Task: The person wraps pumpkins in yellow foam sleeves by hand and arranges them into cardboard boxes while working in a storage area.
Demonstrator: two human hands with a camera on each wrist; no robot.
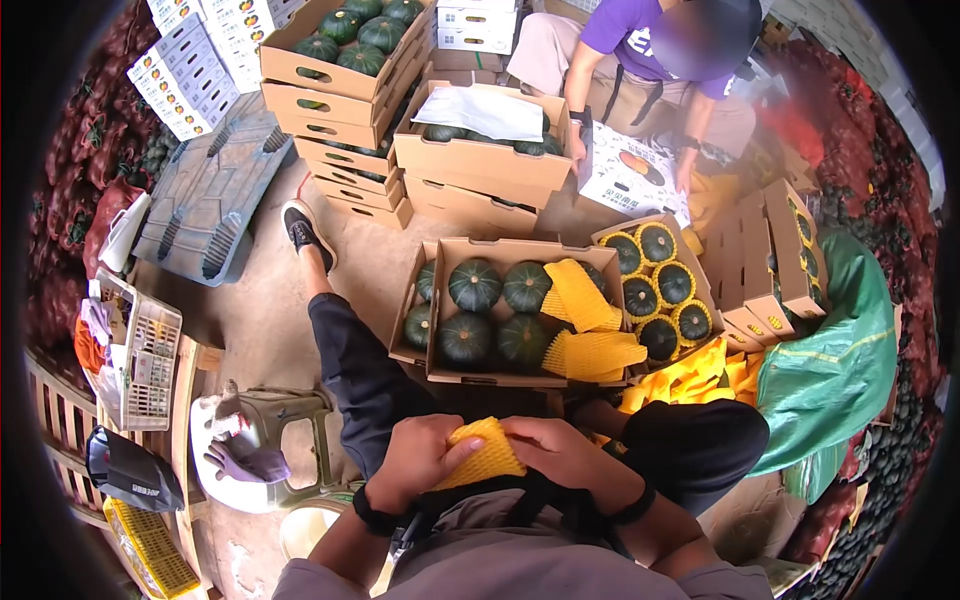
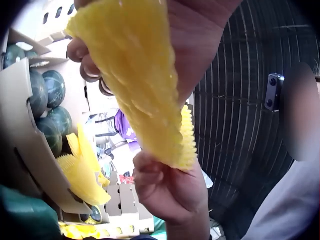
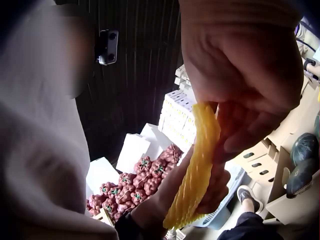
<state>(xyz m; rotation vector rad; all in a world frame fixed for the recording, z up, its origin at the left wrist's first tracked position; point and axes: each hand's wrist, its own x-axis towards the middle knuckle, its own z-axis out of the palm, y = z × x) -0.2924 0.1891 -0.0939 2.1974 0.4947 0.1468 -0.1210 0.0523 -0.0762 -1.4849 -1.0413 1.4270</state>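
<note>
A yellow foam net sleeve is held at lap height between both hands. The left hand grips its left side, thumb across the front. At its right upper edge the right hand pinches it with curled fingers. In the left wrist view the flattened sleeve spans the two hands; the right wrist view shows the sleeve edge-on. In front of the knees stands a carton of dark green pumpkins, with more yellow sleeves lying on its right part.
Beside that carton, another holds pumpkins in yellow nets. Loose yellow sleeves and a green sack lie right. Stacked cartons stand ahead. Someone in a purple shirt handles a white box. A crate stands left.
</note>
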